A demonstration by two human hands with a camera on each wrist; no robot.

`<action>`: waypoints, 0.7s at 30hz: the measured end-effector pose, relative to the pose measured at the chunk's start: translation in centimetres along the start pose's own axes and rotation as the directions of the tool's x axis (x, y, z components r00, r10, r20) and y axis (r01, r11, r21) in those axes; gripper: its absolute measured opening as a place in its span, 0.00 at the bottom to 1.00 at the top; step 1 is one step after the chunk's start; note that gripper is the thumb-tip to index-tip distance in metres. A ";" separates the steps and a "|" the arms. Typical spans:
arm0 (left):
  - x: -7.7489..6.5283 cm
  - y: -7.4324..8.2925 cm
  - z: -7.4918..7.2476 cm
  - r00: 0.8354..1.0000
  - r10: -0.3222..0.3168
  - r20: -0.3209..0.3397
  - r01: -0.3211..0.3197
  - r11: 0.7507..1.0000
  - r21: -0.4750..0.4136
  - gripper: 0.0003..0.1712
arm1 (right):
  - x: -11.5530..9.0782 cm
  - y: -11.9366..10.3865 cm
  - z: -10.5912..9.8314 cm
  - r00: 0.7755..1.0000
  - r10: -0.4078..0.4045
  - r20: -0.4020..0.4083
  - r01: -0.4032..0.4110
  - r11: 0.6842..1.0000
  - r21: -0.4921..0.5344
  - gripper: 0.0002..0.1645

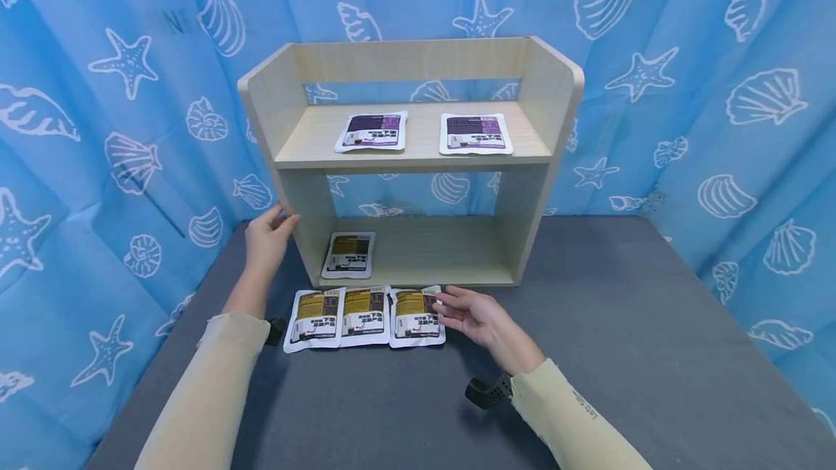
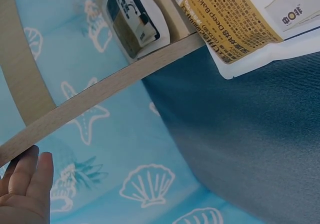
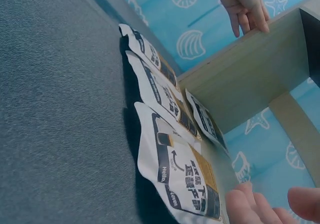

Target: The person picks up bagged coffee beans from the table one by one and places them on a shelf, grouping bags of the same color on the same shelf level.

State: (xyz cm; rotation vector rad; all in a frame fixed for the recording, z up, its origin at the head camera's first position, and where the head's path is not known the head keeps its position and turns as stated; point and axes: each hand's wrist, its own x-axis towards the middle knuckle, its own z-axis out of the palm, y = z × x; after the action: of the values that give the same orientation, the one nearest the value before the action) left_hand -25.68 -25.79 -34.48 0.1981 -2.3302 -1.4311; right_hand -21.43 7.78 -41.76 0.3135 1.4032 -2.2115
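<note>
My left hand touches the front edge of the left side panel of a light wood shelf; its fingers look fairly straight in the left wrist view. Three white pouches with brown-and-gold labels lie side by side on the table before the shelf: a left pouch, a middle pouch and a right pouch. Beside the right pouch is my right hand, fingertips at its right edge and fingers loosely bent. In the right wrist view, thumb and fingers are apart with nothing between them.
A similar gold-labelled pouch lies on the lower shelf at the left. Two purple-labelled pouches lie on the upper shelf, a left one and a right one. Behind hangs a blue curtain over the grey table.
</note>
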 end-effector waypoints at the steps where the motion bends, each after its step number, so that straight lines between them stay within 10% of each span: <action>1: 0.0 0.0 0.0 1.000 -0.004 0.000 0.004 1.000 -0.003 0.24 | -0.1 0.1 -0.1 1.000 -0.003 -0.001 0.003 1.000 0.004 0.31; 21: 0.0 -0.3 0.0 1.000 0.004 -0.001 -0.004 1.000 0.004 0.23 | -2.1 2.2 -2.1 0.997 -0.009 -0.078 0.000 0.994 -0.109 0.31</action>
State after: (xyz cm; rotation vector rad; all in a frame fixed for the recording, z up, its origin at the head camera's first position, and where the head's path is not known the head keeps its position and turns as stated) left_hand -25.65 -25.91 -34.72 0.1949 -2.3314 -1.4245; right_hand -18.62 9.54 -43.47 0.3618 1.5615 -2.1371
